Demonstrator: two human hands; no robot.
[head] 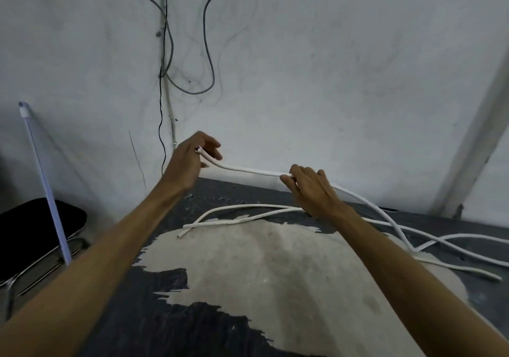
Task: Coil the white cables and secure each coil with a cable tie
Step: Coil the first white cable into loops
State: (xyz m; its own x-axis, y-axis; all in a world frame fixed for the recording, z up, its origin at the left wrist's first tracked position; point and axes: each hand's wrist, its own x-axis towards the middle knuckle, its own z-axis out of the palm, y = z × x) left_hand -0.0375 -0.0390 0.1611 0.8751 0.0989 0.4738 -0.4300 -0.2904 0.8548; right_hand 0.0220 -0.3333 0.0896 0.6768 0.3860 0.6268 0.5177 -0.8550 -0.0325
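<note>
— So where is the white cable?
— Mid-frame, lifted above the worn table. The left hand pinches its cut end; the right hand curls its fingers around it further along.
— And the others?
— Loose cables lie uncoiled beneath.

We see a white cable with a cut end showing dark and purplish cores, and more white cables of the same plain colour on the table. The table is dark grey, its coating worn off in a large pale beige patch with ragged edges. The wall is whitish grey, crossed by grey and black wires. A black chair seat sits behind a pale lilac tube.
</note>
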